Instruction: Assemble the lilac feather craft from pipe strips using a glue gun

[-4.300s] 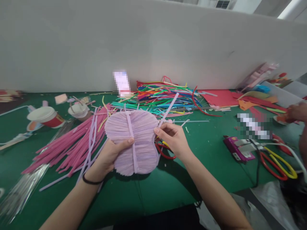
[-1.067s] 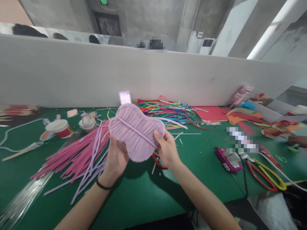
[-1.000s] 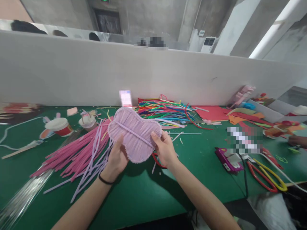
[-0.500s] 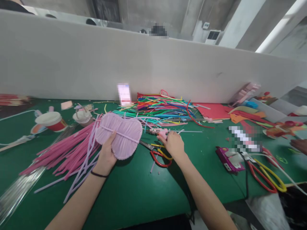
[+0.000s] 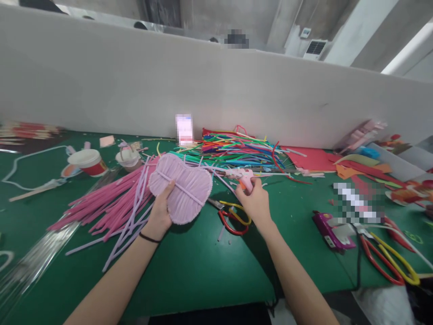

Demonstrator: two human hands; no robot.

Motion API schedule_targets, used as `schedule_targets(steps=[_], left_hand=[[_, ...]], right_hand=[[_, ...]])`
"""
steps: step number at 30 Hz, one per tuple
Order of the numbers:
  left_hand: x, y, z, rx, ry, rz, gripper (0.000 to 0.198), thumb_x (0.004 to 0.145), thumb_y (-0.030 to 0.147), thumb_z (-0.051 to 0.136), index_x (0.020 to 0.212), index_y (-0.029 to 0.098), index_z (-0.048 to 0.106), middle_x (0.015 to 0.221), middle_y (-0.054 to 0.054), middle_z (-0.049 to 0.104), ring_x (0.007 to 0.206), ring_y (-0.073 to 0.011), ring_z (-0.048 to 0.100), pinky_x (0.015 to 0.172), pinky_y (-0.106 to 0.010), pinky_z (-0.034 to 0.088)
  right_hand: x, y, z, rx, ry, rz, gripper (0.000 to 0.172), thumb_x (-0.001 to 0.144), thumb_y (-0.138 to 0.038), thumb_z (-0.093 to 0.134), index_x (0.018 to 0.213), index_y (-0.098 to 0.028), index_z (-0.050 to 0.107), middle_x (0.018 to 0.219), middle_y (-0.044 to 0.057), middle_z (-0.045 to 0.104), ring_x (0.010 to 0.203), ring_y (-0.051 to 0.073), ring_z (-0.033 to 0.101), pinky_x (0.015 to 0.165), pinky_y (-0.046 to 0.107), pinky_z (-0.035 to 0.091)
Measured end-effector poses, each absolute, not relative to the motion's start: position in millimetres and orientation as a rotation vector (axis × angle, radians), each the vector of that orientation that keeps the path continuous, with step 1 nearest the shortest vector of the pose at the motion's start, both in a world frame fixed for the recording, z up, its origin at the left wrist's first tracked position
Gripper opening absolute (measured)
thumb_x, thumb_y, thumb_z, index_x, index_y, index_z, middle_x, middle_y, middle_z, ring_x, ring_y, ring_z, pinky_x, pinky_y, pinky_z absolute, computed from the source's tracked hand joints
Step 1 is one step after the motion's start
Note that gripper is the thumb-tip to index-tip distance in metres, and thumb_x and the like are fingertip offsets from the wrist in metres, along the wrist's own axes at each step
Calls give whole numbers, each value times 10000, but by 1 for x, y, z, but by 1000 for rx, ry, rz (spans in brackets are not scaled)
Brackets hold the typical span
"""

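My left hand (image 5: 161, 211) grips a lilac heart-shaped piece (image 5: 182, 201) made of pipe cleaners, its thumb over a lilac strip that crosses the face. The piece is held tilted above the table. Fingers wrapped round its handle, my right hand (image 5: 256, 203) holds a pink glue gun (image 5: 246, 179) whose nozzle points left toward the heart's right edge; a gap shows between them. Scissors with red and yellow handles (image 5: 237, 219) lie on the table just below that hand. Lilac pipe cleaners (image 5: 135, 225) and a pink bundle (image 5: 111, 198) lie to the left.
Many coloured pipe cleaners (image 5: 233, 151) are heaped at the back before a white partition (image 5: 135, 81). A paper cup (image 5: 91, 163) stands left. On the right are a purple power strip (image 5: 333, 232), larger scissors (image 5: 389, 259) and red sheets (image 5: 307, 159). A lit phone (image 5: 184, 131) leans on the partition.
My right hand has closed round the glue gun and raised it slightly from the table. The view has shifted a little to the left; the heart stays in my left hand.
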State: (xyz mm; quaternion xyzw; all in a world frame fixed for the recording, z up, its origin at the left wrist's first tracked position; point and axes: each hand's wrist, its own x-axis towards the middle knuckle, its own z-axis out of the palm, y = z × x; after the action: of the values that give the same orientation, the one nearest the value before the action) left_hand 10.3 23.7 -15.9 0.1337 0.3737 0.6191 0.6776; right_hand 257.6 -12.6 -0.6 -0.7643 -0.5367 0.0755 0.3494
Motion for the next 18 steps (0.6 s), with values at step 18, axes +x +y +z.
schedule_targets(steps=[18], left_hand=[[20,19,-15,313,855,1334,419,881,136,665,1300,141,645,1095,-136,779,1008,-294,747,971,-430,581]], right_hand=[[244,-12,-2,-1863,-1397,335,366,839,-548,551,735,-201,604,606,-6,579,537,130,452,543,256,304]])
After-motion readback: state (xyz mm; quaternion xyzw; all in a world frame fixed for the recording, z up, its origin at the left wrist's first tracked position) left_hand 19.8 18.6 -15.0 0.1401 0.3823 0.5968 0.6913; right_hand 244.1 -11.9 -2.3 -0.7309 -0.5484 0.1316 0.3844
